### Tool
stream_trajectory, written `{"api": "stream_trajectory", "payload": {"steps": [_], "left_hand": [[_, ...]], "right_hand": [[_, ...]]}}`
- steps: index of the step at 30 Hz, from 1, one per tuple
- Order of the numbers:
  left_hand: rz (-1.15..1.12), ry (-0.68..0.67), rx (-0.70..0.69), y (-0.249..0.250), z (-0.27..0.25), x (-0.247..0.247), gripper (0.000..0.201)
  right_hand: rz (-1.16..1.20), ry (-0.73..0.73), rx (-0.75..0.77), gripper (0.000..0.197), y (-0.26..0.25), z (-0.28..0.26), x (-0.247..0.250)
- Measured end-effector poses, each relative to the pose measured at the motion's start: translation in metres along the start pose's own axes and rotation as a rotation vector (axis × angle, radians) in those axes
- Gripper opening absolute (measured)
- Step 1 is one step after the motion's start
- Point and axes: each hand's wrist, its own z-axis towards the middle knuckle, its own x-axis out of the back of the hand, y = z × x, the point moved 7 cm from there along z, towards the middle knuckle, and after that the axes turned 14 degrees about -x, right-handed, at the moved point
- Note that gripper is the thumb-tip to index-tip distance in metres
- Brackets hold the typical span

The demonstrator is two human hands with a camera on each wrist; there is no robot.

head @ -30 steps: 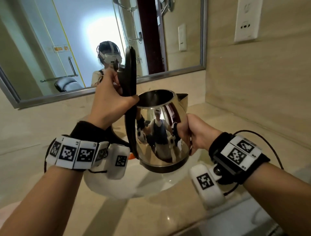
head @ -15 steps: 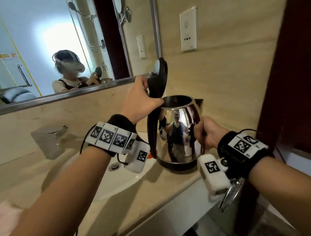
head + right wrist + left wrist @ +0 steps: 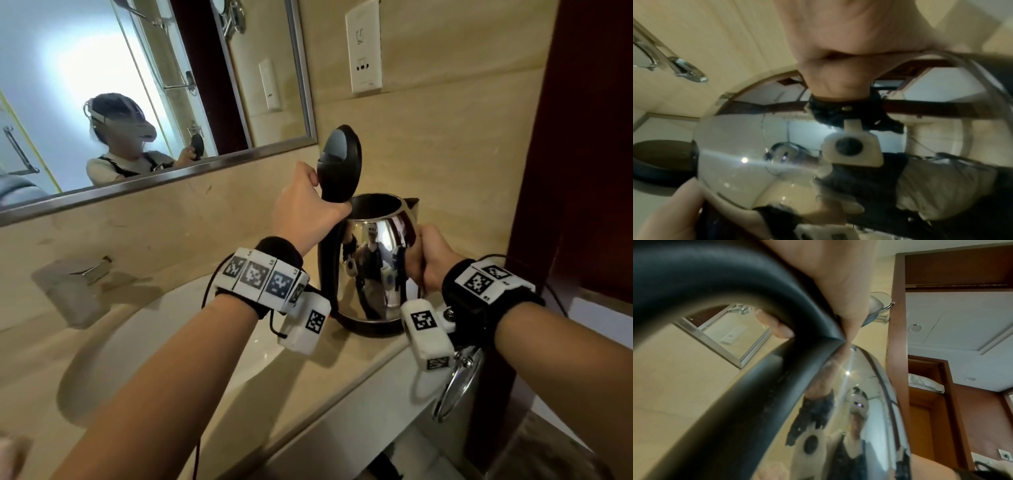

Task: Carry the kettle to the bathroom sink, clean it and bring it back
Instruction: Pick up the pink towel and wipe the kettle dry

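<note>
Beige stone counter (white basin set in).

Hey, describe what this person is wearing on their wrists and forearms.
Forearms are bare, no sleeves. The left wrist has a black band carrying a row of white blocks printed with black square codes, plus a white camera box below with a thin black cable. The right wrist has a black band with similar code tags, a white box and a cable.

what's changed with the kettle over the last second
The kettle has been carried right, from over the sink to above the counter by the door frame. Unchanged: left hand grips the handle, right hand holds the body, lid stands open.
</note>
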Motion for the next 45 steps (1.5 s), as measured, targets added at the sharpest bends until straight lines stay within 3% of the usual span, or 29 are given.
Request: {"api": "stream_trajectory", "payload": {"steps": [5,14,23,27,30,37,42,45], "left_hand": [[-0.003,-0.005,0.017,-0.014,-0.008,-0.005,0.047],[0.024,-0.042,-0.008,-0.018,-0.002,-0.007,0.047],[-0.146,-0.366,-0.041,-0.017,-0.012,-0.010,0.043],[-0.032,-0.442,-0.134,-0.009,-0.019,-0.013,0.039],[0.034,-0.456,-0.173,-0.007,-0.022,-0.015,0.038],[0.016,-0.494,-0.117,-0.015,-0.032,-0.005,0.036],[0.044,-0.467,-0.097,-0.025,-0.050,0.007,0.043],[0.077,-0.421,-0.086,-0.028,-0.059,0.020,0.047]], "right_hand": [[0.014,-0.051,-0.008,0.038,0.005,0.012,-0.009],[0.014,-0.014,-0.009,0.036,0.006,0.017,-0.008],[-0.016,0.055,0.079,0.038,0.009,0.008,0.000],[-0.026,0.075,0.096,0.034,0.014,0.002,0.004],[-0.019,0.073,0.091,0.029,0.017,-0.003,0.005],[-0.066,0.122,0.086,0.021,0.023,-0.016,0.009],[-0.099,0.148,0.110,0.034,0.035,-0.031,0.004],[-0.063,0.158,0.119,0.029,0.038,-0.045,0.002]]}}
